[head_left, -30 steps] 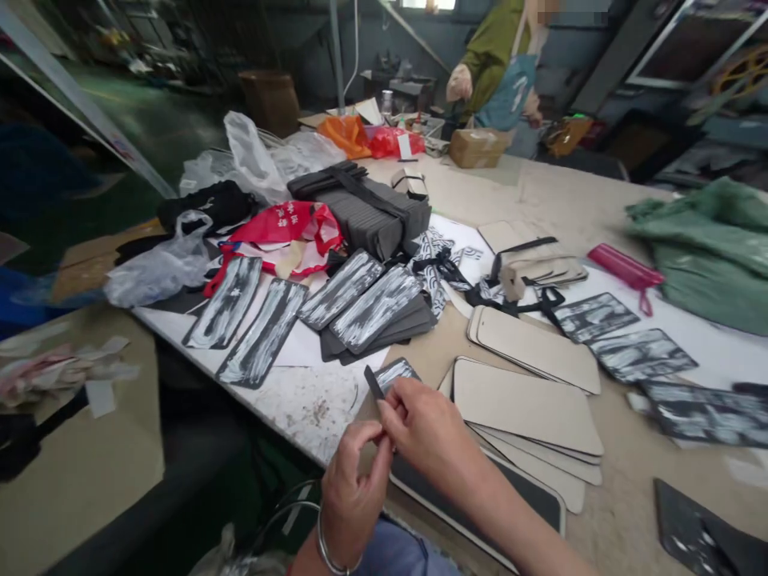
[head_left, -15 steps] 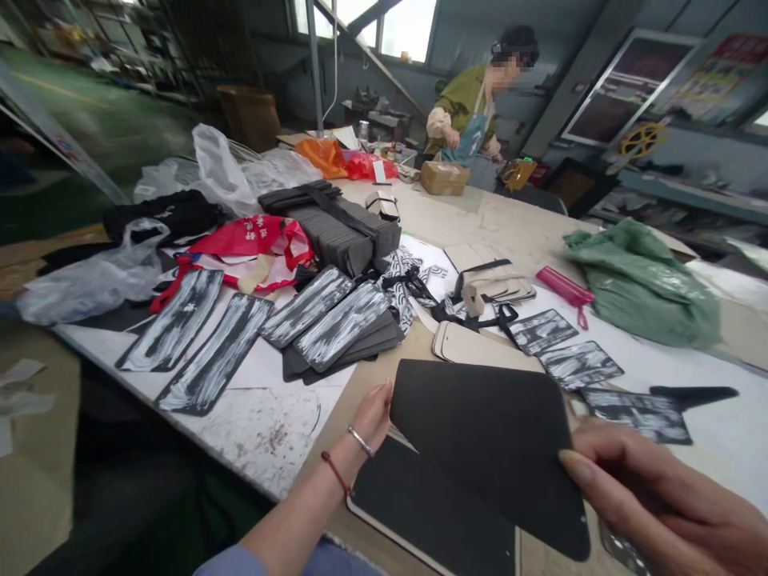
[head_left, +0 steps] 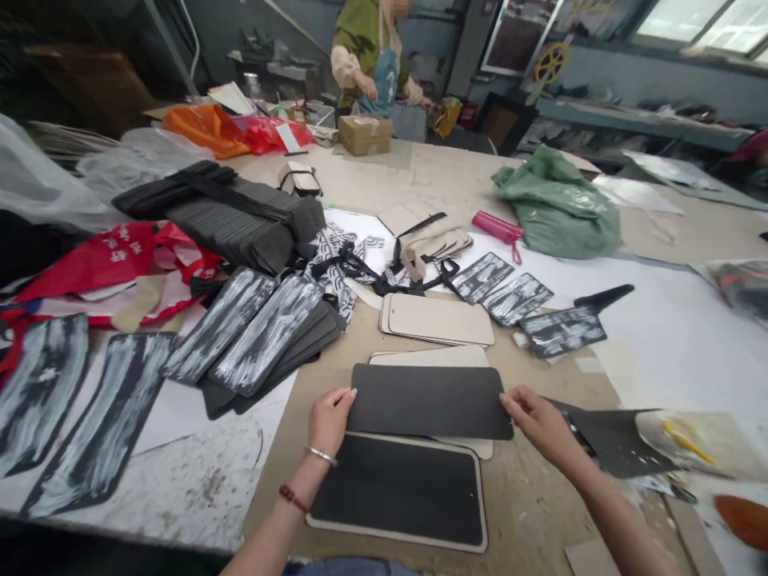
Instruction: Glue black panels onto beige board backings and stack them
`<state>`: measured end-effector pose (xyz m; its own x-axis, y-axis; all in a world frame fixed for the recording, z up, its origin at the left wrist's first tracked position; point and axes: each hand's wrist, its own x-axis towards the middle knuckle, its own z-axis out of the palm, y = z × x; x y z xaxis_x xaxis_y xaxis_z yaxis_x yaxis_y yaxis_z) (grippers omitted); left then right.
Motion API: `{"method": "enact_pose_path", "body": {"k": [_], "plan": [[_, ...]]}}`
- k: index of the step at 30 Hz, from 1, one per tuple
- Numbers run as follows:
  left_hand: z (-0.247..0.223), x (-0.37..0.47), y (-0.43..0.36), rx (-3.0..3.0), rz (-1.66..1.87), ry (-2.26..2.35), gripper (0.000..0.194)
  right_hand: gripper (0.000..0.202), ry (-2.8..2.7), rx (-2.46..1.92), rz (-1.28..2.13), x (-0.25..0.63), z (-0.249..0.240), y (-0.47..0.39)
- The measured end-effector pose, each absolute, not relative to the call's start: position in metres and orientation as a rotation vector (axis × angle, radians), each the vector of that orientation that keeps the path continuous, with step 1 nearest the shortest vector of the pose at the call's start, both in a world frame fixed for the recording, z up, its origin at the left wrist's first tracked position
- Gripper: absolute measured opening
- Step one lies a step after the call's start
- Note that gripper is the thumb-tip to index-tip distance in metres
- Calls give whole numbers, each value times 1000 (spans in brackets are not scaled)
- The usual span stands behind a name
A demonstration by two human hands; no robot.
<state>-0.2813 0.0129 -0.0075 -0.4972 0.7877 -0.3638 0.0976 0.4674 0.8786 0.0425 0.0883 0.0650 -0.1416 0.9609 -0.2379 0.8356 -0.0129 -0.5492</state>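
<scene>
Head view: a plain dark panel point(head_left: 429, 402) is held near the front of the counter point(head_left: 522, 512), gripped at its two short ends. The left hand point(head_left: 332, 416), with a silver bangle point(head_left: 321, 455) and a red bracelet point(head_left: 294, 498) on its wrist, pinches the left end between thumb and fingers; the right hand point(head_left: 534, 418) pinches the right end likewise. Nearer the person lies a dark panel with a beige border point(head_left: 402, 490); beyond the held panel, a stack of beige panels point(head_left: 441, 318). To the left, white-streaked panels point(head_left: 270, 336) lie before a strapped bundle of dark pieces point(head_left: 222, 212). Farther right are a pink pouch point(head_left: 494, 226) and a green bag point(head_left: 561, 208). In the background, a co-worker point(head_left: 366, 56) stands behind a cardboard box point(head_left: 364, 134).
</scene>
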Motion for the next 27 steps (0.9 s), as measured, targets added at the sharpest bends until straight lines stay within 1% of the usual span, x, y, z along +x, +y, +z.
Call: {"method": "enact_pose_path", "body": {"k": [3, 7, 13, 18, 27], "plan": [[-10, -266, 30, 779, 1013, 1944, 28, 26, -2100, -1996, 732, 57, 25, 110], [-13, -250, 51, 865, 912, 2049, 19, 20, -2175, -2081, 654, 64, 1, 139], [-16, -241, 66, 891, 682, 2123, 20, 20, -2253, -2158, 650, 66, -12, 167], [-14, -239, 68, 945, 580, 2151, 20, 19, -2268, -2197, 644, 66, -20, 172], [-17, -237, 65, 916, 690, 2130, 19, 20, -2366, -2189, 605, 65, -22, 174]]}}
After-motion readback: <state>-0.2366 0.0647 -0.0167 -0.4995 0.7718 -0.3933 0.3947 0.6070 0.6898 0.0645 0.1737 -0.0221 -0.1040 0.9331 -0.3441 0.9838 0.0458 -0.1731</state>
